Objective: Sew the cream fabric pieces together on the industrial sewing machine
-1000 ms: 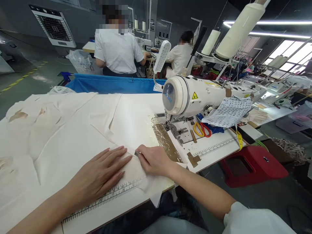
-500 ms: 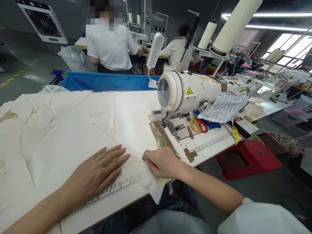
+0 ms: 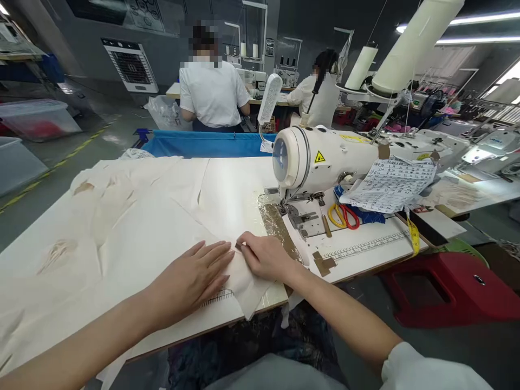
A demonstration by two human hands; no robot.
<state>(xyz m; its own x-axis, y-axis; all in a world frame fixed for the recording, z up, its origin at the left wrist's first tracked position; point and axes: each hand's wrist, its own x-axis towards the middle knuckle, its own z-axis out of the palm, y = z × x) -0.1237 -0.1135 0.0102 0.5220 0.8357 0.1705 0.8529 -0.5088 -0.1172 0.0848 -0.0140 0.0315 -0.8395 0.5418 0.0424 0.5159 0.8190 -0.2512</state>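
My left hand (image 3: 198, 276) lies flat with stretched fingers on thin cream fabric (image 3: 146, 195) spread over the sewing table. Close beside its fingertips, my right hand (image 3: 266, 255) is closed in a pinch against the same fabric. Something small and dark shows at the right fingertips, too little to name. Below the right hand a pointed fabric corner (image 3: 247, 303) drops toward the table's front edge. Ahead and to the right stands a white sewing machine (image 3: 325, 154), its needle area apart from both hands.
On the machine bed lie red-and-yellow-handled scissors (image 3: 345, 215) and a wooden-handled tool (image 3: 325, 219). A written sheet (image 3: 392, 184) and yellow tape measure (image 3: 413, 238) hang at right. A red stool (image 3: 450, 290) stands below. Blue cloth (image 3: 203, 143) lies behind; two co-workers sit beyond.
The view has swung left, so the scene sits further right. My left hand has come closer to the right hand along the fabric. The right hand stays pinched.
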